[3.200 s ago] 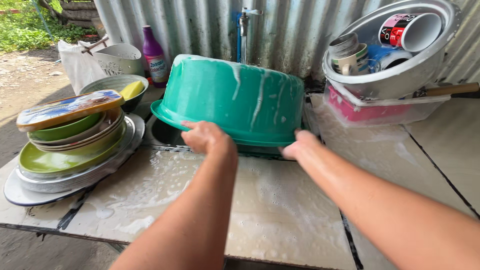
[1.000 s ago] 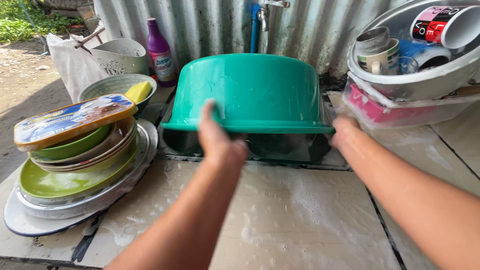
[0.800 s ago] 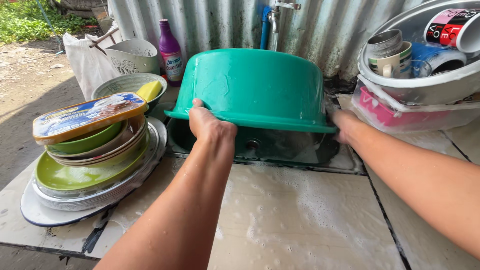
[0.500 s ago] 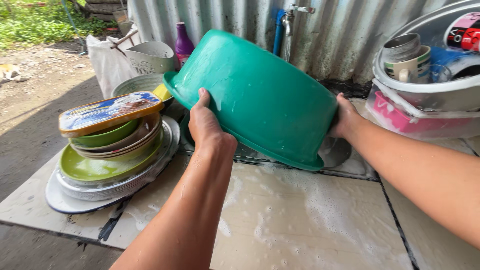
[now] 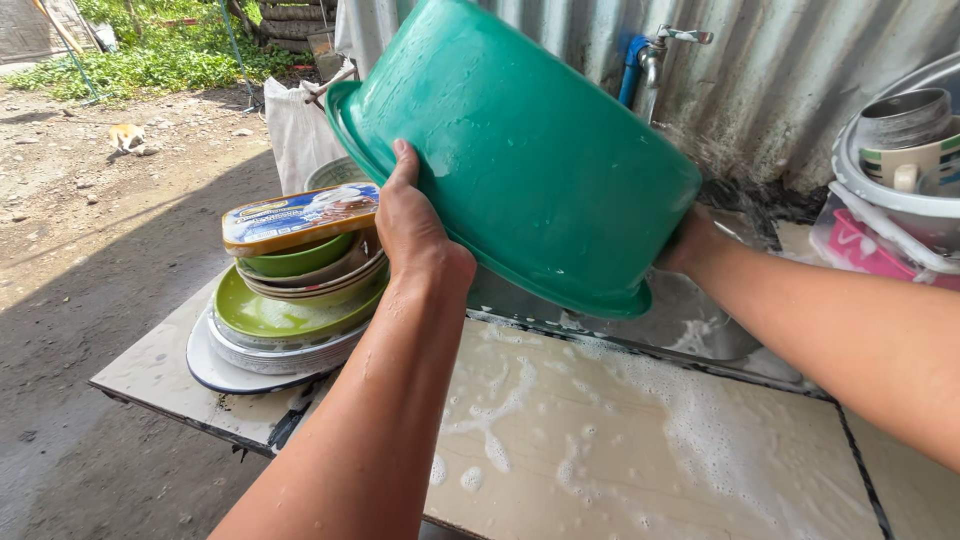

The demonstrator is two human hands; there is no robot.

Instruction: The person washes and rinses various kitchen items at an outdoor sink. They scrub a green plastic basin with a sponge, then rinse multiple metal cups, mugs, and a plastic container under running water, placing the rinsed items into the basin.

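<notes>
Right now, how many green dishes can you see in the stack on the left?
2: a small green bowl under the lidded tray, and a wide green plate lower down. More may be hidden between.

A pale counter (image 5: 620, 460) lies below both hands, streaked with foam (image 5: 500, 420). A plate stack (image 5: 290, 320) sits just left of the left hand (image 5: 415, 225).

— Where are the hands?
— Left hand (image 5: 415, 235) reaches far, palm flat, fingers up, thumb spread. Right hand (image 5: 693, 243) sits right, fingers curled out of sight, forearm stretched.
</notes>
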